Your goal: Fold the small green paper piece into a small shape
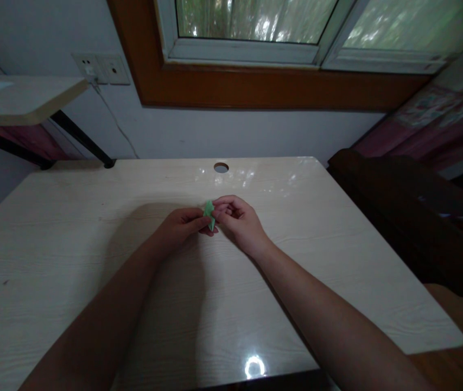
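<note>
A small folded piece of green paper point(209, 212) is held just above the pale wooden desk point(93, 244), near its middle. My left hand point(183, 224) pinches it from the left with fingers closed. My right hand point(239, 218) grips it from the right, fingers curled around its edge. Both hands meet at the paper, and most of it is hidden between the fingertips.
A round cable hole point(221, 167) sits at the desk's far edge. A shelf board on black legs point(19, 98) stands at the back left, below a wall socket point(103, 68) with a cord. Dark wooden furniture point(410, 217) lies to the right. A window is above.
</note>
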The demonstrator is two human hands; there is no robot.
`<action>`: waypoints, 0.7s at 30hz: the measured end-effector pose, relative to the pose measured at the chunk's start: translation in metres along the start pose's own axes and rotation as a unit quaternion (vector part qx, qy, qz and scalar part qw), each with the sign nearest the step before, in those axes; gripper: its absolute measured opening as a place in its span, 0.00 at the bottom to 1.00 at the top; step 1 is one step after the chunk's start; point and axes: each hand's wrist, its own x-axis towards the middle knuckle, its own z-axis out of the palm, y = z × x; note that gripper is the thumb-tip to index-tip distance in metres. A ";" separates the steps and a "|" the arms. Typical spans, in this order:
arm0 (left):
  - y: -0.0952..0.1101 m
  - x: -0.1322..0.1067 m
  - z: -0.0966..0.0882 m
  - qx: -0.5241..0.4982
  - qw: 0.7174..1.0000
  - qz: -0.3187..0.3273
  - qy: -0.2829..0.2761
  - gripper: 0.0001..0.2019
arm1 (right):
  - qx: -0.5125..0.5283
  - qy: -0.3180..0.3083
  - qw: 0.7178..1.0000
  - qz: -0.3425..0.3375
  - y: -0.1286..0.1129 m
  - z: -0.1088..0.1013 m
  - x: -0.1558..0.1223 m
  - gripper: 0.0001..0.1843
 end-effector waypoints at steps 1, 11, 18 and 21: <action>-0.001 0.000 -0.001 0.001 1.000 -0.001 -0.001 0.15 | -0.004 0.002 1.000 0.000 0.000 0.000 0.000 0.13; -0.001 0.000 -0.001 0.033 0.999 -0.004 0.010 0.15 | 0.009 -0.002 1.000 -0.014 0.000 0.001 0.000 0.14; 0.004 0.000 0.001 0.035 0.999 -0.002 0.019 0.15 | 0.018 -0.004 1.000 -0.016 0.001 0.000 0.000 0.14; 0.005 -0.001 0.001 0.044 0.999 0.003 0.020 0.15 | 0.018 -0.002 1.000 -0.014 0.000 0.001 -0.001 0.14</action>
